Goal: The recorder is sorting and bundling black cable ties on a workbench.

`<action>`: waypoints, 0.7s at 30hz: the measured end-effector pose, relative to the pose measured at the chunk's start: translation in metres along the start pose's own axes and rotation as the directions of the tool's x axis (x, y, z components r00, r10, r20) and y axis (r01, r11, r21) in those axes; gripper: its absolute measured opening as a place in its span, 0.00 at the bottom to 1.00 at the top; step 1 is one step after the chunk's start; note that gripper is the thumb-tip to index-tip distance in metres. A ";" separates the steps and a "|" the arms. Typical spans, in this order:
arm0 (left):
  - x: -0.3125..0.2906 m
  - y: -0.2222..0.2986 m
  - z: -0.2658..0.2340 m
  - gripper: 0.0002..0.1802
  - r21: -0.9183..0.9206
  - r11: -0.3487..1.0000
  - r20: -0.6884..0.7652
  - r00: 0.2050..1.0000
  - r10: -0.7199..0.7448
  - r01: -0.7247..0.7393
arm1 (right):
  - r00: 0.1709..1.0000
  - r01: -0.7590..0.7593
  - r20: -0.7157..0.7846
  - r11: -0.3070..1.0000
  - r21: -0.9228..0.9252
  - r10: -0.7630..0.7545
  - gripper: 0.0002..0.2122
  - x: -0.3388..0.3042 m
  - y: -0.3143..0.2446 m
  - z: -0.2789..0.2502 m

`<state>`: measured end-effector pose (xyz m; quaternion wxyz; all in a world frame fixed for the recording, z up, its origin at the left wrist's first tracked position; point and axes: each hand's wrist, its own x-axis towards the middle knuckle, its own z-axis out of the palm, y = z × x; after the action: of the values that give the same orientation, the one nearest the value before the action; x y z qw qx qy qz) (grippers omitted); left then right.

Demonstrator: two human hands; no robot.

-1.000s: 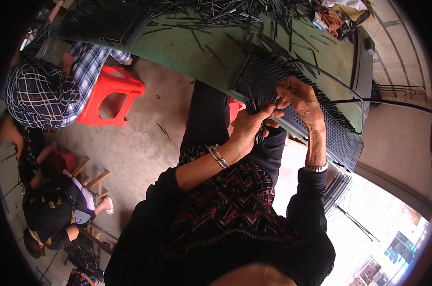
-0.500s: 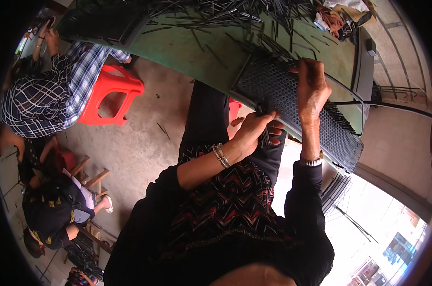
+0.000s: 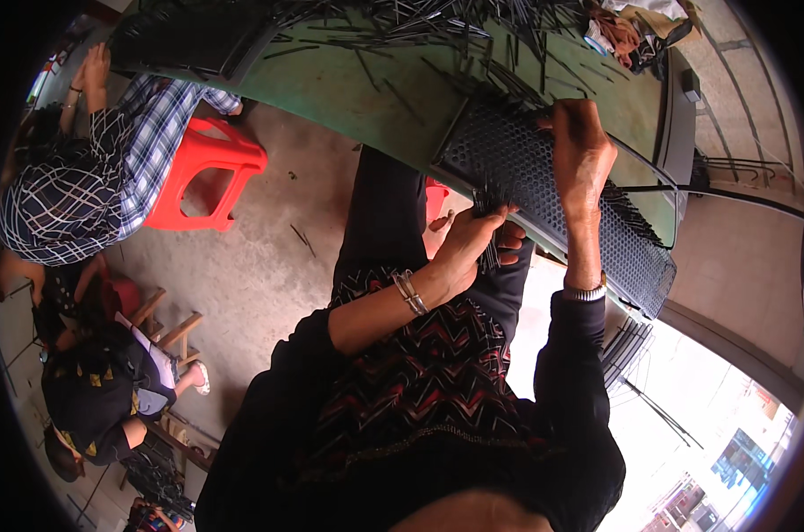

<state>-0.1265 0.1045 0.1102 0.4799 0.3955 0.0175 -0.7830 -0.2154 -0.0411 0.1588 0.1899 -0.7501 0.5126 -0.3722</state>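
The right hand [image 3: 584, 164] has left the left hand [image 3: 464, 246], where the fingertips of both met one second ago; it now sits at the far edge of the holed black board [image 3: 513, 160], as it did half a second ago, only slightly higher; its fingers are bent in toward one another, but the fingertips are partly hidden, so whether a stick is pinched there cannot be told.

The left hand stays just off the board's near edge, clamped on a bundle of black sticks [image 3: 483, 204] between thumb and fingers; the board itself lies tilted in view along the near side of the green table [image 3: 349, 106].

With the right hand withdrawn from the bundle, the board's holes show clearly; a row of upright sticks [image 3: 632, 215] lines its far edge, to the right of the right hand; loose sticks [image 3: 419, 25] lie beyond the board. In judgement, the change marks a passage from picking at the bundle to working at the board; the left hand appears to serve as the supply.
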 end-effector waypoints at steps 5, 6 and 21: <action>0.004 -0.004 -0.006 0.12 -0.002 0.999 0.036 0.999 0.035 -0.034 | 0.997 0.038 0.075 0.998 -0.053 -0.033 0.02 -0.002 0.007 0.003; 0.003 -0.004 -0.005 0.10 -0.018 0.999 0.034 0.999 0.035 -0.034 | 0.995 0.044 0.094 0.996 -0.073 -0.037 0.02 -0.003 0.010 0.004; 0.000 -0.003 -0.006 0.14 -0.029 0.991 0.035 0.990 0.135 -0.134 | 0.978 0.201 0.022 0.898 -0.391 -0.209 0.08 -0.020 0.017 0.010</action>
<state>-0.1257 0.1083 0.1050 0.5370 0.3749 -0.0077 -0.7556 -0.2224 -0.0312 0.1337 -0.0091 -0.8187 0.4965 -0.2882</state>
